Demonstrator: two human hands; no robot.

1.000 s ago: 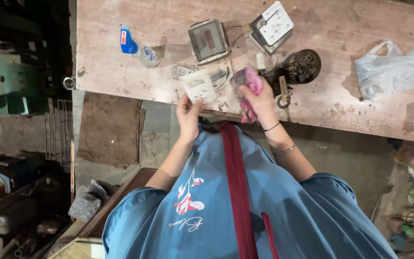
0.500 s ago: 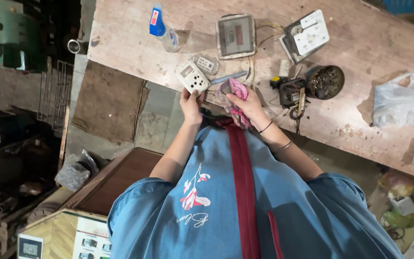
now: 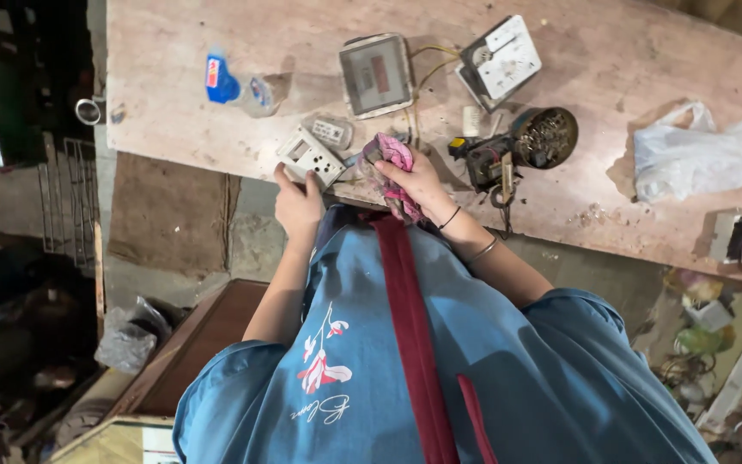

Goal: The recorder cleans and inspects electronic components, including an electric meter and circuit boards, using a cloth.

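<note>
- blue short-sleeve shirt [image 3: 508,387], pink-and-white flower print plus script on front
- dark red strap [image 3: 414,344] down the chest
- thin bracelets [image 3: 474,245] on right wrist

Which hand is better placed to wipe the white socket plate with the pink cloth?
Probably the right hand: it already grips the pink cloth just beside the white socket plate. The left hand holds that plate at the bench edge, steadying it.

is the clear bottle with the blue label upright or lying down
Lying down: the clear bottle rests on its side on the wooden workbench, away from both hands.
</note>
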